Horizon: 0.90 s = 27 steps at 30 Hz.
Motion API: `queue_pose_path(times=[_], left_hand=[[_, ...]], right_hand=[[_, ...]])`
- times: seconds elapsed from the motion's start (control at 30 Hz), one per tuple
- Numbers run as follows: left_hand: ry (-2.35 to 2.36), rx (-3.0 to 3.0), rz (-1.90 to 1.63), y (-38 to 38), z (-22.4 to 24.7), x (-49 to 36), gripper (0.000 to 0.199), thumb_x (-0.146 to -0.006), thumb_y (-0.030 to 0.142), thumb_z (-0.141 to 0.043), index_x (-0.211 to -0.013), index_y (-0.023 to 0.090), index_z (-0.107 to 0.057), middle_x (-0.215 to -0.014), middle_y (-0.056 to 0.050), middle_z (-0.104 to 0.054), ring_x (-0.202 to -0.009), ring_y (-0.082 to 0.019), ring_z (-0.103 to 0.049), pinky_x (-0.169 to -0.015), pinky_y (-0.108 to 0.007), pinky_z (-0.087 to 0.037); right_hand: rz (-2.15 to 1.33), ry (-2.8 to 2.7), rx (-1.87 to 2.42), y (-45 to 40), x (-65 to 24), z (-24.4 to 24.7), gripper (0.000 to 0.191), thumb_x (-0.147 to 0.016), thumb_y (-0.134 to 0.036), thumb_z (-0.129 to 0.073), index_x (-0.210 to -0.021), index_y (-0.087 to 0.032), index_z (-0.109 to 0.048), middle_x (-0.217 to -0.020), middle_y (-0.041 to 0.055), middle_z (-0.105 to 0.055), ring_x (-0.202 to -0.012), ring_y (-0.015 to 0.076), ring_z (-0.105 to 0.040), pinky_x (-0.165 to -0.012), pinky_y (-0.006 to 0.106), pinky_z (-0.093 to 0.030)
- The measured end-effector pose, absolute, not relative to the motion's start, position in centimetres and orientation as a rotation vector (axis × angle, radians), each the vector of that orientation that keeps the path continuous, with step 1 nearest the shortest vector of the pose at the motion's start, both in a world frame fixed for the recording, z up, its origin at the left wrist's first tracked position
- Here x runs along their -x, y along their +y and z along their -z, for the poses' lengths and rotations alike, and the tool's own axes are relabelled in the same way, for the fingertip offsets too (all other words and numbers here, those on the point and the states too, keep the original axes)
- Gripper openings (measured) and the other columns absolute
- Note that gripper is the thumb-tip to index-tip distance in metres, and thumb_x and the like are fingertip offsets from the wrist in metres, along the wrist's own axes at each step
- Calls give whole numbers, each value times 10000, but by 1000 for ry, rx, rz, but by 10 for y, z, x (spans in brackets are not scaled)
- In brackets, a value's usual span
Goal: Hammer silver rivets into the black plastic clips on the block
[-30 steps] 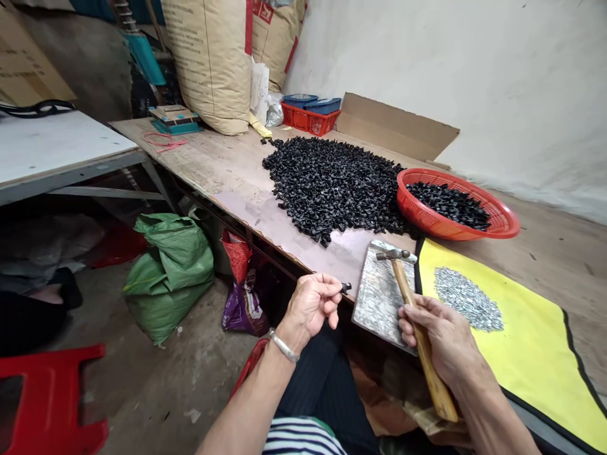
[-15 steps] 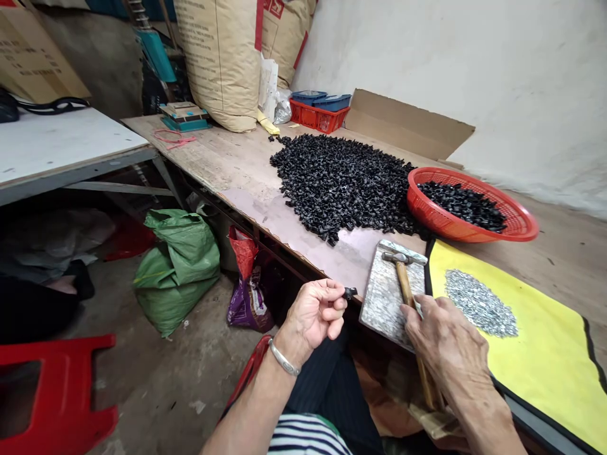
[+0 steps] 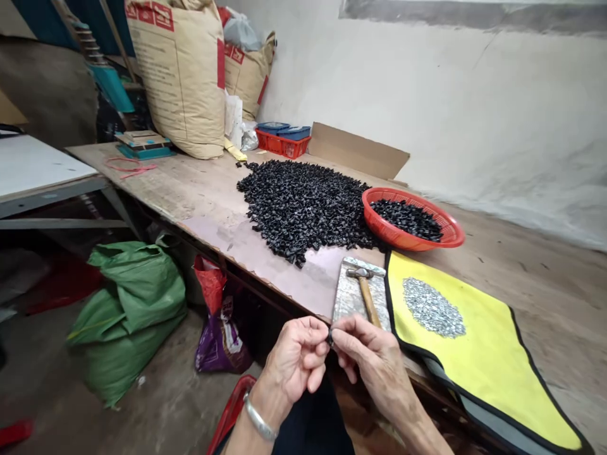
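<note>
Over my lap, my left hand [image 3: 298,354] pinches a small black plastic piece [image 3: 331,337] between thumb and forefinger. My right hand [image 3: 372,354] meets it from the other side, its thumb and forefinger closed at the piece; anything smaller between those fingertips is hidden. Just behind lies a hammer [image 3: 367,297] with a wooden handle, resting on a worn metal-grey block [image 3: 348,297]. A wide heap of similar black pieces [image 3: 303,205] spreads over the table. More of them fill a red plastic basket [image 3: 453,235]. Small silvery metal bits [image 3: 432,306] lie piled on a yellow cloth [image 3: 497,363] at right.
The wooden table [image 3: 512,259] runs along a white wall. Large paper sacks [image 3: 177,82], a red crate [image 3: 284,145] and a cardboard sheet [image 3: 358,150] stand at the back. A green sack [image 3: 133,316] and a purple bag [image 3: 220,344] are on the floor at left.
My right hand has left the hammer and moved left to the black piece in my left hand. The view has shifted up and to the right.
</note>
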<state>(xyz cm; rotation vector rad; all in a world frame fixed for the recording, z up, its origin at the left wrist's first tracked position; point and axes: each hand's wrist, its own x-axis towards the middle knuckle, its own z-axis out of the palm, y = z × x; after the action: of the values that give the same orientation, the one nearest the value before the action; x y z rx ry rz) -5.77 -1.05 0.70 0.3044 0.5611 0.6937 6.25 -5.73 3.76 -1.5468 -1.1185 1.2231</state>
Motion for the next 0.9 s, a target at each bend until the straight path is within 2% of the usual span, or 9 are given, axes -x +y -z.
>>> queue_pose_path(times=[0.17, 0.27, 0.37, 0.47, 0.57, 0.63, 0.67, 0.77, 0.9], left_hand=[[674, -389, -765, -7, -7, 54, 100, -659, 159, -613, -711, 123, -535, -456, 33, -489, -281, -28, -265, -206, -155, -305], [701, -414, -782, -6, -10, 55, 129, -658, 197, -628, -700, 129, -526, -457, 32, -491, -287, -30, -273, -214, -156, -304], [718, -444, -781, -8, -14, 58, 148, -639, 213, -639, -673, 134, -518, -463, 30, -497, -291, -29, -269, -222, -160, -298], [769, -525, -800, -8, -14, 66, 158, -617, 232, -643, -660, 143, -519, -469, 33, -498, -295, -37, -275, -238, -177, -300], [1020, -790, -885, 3, -11, 80, 111, -610, 213, -616, -630, 153, -525, -458, 42, -481, -288, -60, -330, -271, -195, -281], [1328, -1074, -945, 19, -8, 90, 31, -625, 172, -577, -625, 161, -549, -452, 43, -470, -323, -85, -399, -326, -207, -298], [1441, -1248, -980, 29, -8, 93, 26, -635, 147, -566, -650, 164, -580, -508, 29, -513, -396, -96, -459, -394, -217, -356], [1556, -1755, -1049, 60, -6, 94, 98, -667, 109, -558, -683, 178, -625, -721, -12, -605, -657, -135, -558, -637, -257, -430], [1506, -2139, -882, 95, -2, 79, 152, -728, 150, -568, -840, 201, -656, -800, -21, -586, -743, -150, -561, -690, -254, -415]], right_hand=[[-1275, -1131, 1605, -30, -101, -54, 175, -680, -320, -600, -628, -158, -560, -433, -42, -498, -331, 77, -409, -317, 202, -305], [-694, -1095, 1697, 12, -148, -82, 180, -590, -288, -663, -640, -130, -594, -455, -10, -526, -374, 102, -468, -372, 236, -388], [-373, -950, 1702, 51, -192, -110, 328, -702, -332, -580, -930, -96, -574, -712, 70, -615, -535, 106, -559, -542, 257, -471], [-242, -904, 1779, 54, -215, -118, 411, -709, -360, -584, -1006, -76, -569, -863, 149, -624, -628, 140, -591, -607, 299, -470], [-121, -976, 2009, 19, -224, -102, 317, -635, -314, -653, -890, -127, -645, -799, 151, -646, -720, 253, -607, -667, 399, -444], [27, -1251, 2492, -10, -228, -82, 267, -713, -350, -552, -889, -182, -662, -891, 154, -663, -815, 319, -607, -677, 430, -435], [42, -1326, 2662, -23, -230, -72, 290, -741, -360, -508, -916, -189, -663, -929, 161, -664, -838, 335, -608, -664, 426, -439], [18, -1464, 2890, -47, -235, -44, 343, -806, -376, -388, -964, -216, -646, -1030, 147, -641, -840, 313, -619, -642, 389, -452], [12, -1530, 2872, -51, -239, -25, 343, -842, -373, -314, -954, -253, -614, -1134, 70, -598, -855, 267, -614, -681, 353, -454]])
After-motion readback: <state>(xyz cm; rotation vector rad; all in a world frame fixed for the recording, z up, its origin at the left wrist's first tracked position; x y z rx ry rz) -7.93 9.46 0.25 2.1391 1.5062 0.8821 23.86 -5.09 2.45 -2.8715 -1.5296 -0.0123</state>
